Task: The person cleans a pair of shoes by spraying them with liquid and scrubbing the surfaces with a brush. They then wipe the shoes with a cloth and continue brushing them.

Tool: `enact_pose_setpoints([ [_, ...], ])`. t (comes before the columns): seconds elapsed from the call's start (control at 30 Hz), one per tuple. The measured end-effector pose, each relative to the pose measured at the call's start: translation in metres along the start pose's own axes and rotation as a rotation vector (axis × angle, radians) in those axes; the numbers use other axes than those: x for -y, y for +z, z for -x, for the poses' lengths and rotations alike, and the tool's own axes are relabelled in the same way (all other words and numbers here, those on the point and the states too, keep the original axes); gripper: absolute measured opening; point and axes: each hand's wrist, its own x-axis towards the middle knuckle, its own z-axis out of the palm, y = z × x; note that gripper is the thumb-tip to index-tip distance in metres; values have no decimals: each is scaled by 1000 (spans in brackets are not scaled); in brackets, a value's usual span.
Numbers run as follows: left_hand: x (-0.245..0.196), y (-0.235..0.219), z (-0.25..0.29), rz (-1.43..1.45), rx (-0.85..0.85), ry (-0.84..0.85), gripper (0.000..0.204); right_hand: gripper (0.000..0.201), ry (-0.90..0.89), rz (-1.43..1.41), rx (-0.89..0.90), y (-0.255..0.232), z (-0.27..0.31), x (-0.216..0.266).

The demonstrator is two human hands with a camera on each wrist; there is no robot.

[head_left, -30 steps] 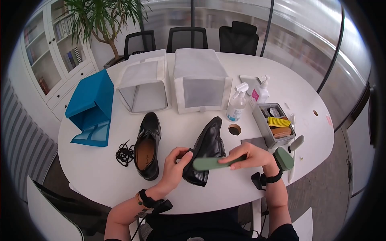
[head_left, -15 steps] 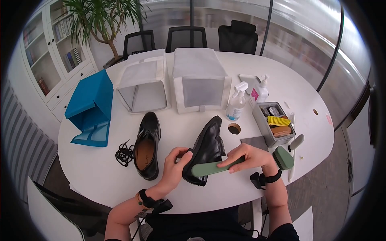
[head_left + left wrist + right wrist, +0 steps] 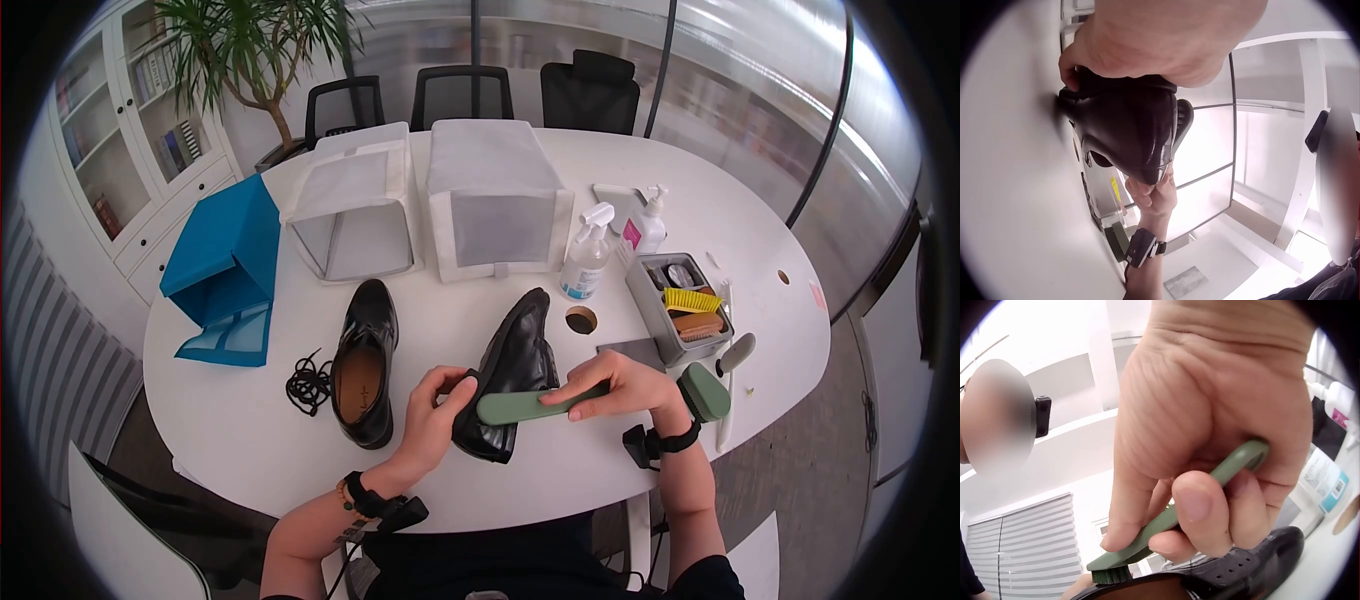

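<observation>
- Black shoe [image 3: 512, 365] on the table [image 3: 250, 430]: our left hand [image 3: 432, 425], fingers curled on it, should brace firmly.
- Our right hand [image 3: 630, 388] curls round the green brush [image 3: 512, 408]; we should stroke lightly, bristles flat.

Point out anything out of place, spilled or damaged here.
The black laces lie tangled on the table, left of the upright shoe, rather than threaded through eyelets; a small pale scrap sits right. No spill or damage shows.

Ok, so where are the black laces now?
In the head view, the black laces lie in a tangled bunch on the white table, on the person's left, right beside the shoe with the tan insole.
</observation>
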Motion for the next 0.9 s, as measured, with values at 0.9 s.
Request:
enact_pose_setpoints([
  [0.9,2,-1,-1,-9,6,5,27,35,58,-60,-24,0,1,3],
])
